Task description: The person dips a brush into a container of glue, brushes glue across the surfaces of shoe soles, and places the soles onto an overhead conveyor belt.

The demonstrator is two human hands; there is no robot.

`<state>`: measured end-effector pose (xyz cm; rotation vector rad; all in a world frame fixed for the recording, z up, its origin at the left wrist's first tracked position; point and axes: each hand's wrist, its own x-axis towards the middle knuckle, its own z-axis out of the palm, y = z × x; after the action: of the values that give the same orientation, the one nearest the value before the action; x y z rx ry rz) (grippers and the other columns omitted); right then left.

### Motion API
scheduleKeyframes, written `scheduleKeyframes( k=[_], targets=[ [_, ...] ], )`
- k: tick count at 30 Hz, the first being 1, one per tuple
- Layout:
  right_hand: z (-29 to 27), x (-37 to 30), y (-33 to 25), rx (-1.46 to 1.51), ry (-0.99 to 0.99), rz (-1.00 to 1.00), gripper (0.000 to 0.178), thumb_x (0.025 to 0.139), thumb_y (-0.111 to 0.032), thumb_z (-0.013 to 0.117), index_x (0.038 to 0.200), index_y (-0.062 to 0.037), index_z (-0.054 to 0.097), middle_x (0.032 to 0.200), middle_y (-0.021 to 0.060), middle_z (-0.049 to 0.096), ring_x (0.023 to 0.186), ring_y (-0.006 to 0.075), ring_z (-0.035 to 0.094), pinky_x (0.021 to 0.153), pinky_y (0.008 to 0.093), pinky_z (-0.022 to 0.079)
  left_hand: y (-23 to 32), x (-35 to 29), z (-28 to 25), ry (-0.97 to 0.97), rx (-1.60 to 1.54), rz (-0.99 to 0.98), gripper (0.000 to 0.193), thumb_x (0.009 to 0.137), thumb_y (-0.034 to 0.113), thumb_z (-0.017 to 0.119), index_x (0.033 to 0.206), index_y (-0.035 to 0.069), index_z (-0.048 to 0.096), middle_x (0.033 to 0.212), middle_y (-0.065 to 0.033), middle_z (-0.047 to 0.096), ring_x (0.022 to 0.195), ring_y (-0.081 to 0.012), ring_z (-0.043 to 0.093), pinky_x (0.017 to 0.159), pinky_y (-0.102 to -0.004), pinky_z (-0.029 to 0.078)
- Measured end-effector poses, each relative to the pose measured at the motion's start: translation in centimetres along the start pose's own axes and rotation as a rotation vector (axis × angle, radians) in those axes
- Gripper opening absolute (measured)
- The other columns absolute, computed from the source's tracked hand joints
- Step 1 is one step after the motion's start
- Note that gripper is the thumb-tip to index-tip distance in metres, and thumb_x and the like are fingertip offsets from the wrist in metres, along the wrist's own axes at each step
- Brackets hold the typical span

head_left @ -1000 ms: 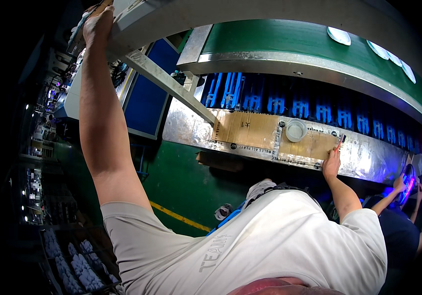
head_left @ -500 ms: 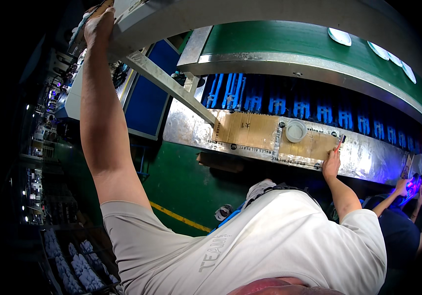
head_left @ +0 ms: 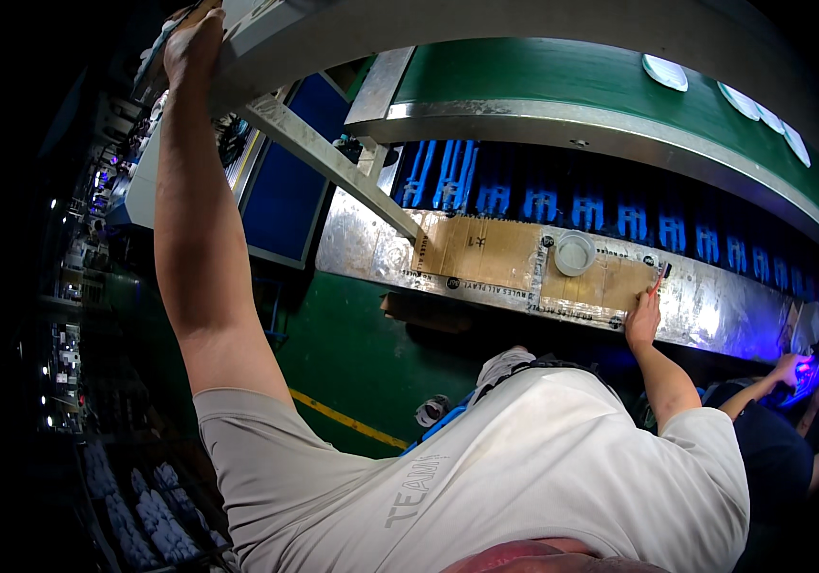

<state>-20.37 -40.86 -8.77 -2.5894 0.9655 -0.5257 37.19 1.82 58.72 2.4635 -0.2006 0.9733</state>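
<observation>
My left arm stretches up to the far left, where my left hand (head_left: 192,46) sits at the picture's edge beside a grey beam. Brown and white pieces (head_left: 157,53) lie against that hand; its fingers are mostly out of sight. My right hand (head_left: 642,320) rests at the metal table's near side, closed around a small brush (head_left: 661,277) with a red handle and dark bristles pointing up. Left of the brush stands a round white tub (head_left: 575,254) with pale contents, on a flat cardboard sheet (head_left: 619,280).
A metal bench (head_left: 362,244) with another cardboard sheet (head_left: 486,250) runs along the front. Behind it are a row of blue-lit holders (head_left: 586,210) and a green conveyor belt (head_left: 524,81) carrying white soles (head_left: 665,73). At right, a co-worker's hands (head_left: 791,370) hold a blue-lit piece.
The white soles on the belt have shifted slightly right. The co-worker's hands and blue-lit piece have moved a little. Both my hands stay nearly where they were.
</observation>
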Motion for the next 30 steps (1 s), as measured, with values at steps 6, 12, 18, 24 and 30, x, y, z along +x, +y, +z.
scheduleKeyframes(
  k=[6,12,18,24,30],
  targets=[
    [0.4,0.1,0.4,-0.017,0.05,-0.041,0.038,0.077,0.005,0.066,0.113,-0.0022,0.056,0.14,0.0257,0.053,0.13,0.0454,0.05,0.106,0.052,0.045,-0.2,0.5,0.2,-0.047,-0.017,-0.014,0.069,0.073,0.058,0.071,0.114,0.002,0.077,0.116,-0.0191,0.074,0.11,-0.0291,0.069,0.093,-0.0407,0.048],
    [0.1,0.1,-0.1,-0.018,0.06,-0.058,0.036,0.077,0.005,0.065,0.112,-0.0019,0.056,0.138,0.0264,0.054,0.127,0.0462,0.051,0.105,0.0526,0.045,-1.9,2.3,0.4,-0.071,0.031,0.04,0.066,0.074,0.06,0.071,0.11,0.006,0.079,0.114,-0.0157,0.075,0.107,-0.0269,0.069,0.091,-0.0404,0.048],
    [0.5,0.1,0.5,-0.027,0.054,-0.058,0.035,0.079,0.004,0.065,0.112,-0.0026,0.056,0.138,0.0257,0.054,0.128,0.0455,0.051,0.105,0.053,0.045,-2.7,2.8,1.0,-0.069,-0.018,0.04,0.066,0.075,0.063,0.072,0.11,0.008,0.079,0.112,-0.0143,0.076,0.106,-0.0265,0.069,0.09,-0.0389,0.048],
    [0.5,0.1,0.2,-0.026,0.038,-0.046,0.036,0.079,0.004,0.064,0.113,-0.003,0.056,0.139,0.0254,0.054,0.129,0.0452,0.05,0.106,0.0527,0.044,-2.1,2.1,0.4,0.014,0.029,0.016,0.065,0.075,0.06,0.073,0.111,0.007,0.08,0.115,-0.0163,0.075,0.109,-0.0279,0.069,0.092,-0.0398,0.049],
    [0.7,0.0,1.0,-0.036,0.03,-0.037,0.038,0.078,0.003,0.064,0.116,-0.0025,0.057,0.143,0.0254,0.052,0.131,0.045,0.049,0.107,0.0523,0.044,0.3,-0.4,-0.3,-0.109,-0.042,-0.023,0.065,0.075,0.056,0.073,0.117,0.006,0.078,0.119,-0.0186,0.074,0.111,-0.0292,0.069,0.092,-0.0408,0.049]
  ],
)
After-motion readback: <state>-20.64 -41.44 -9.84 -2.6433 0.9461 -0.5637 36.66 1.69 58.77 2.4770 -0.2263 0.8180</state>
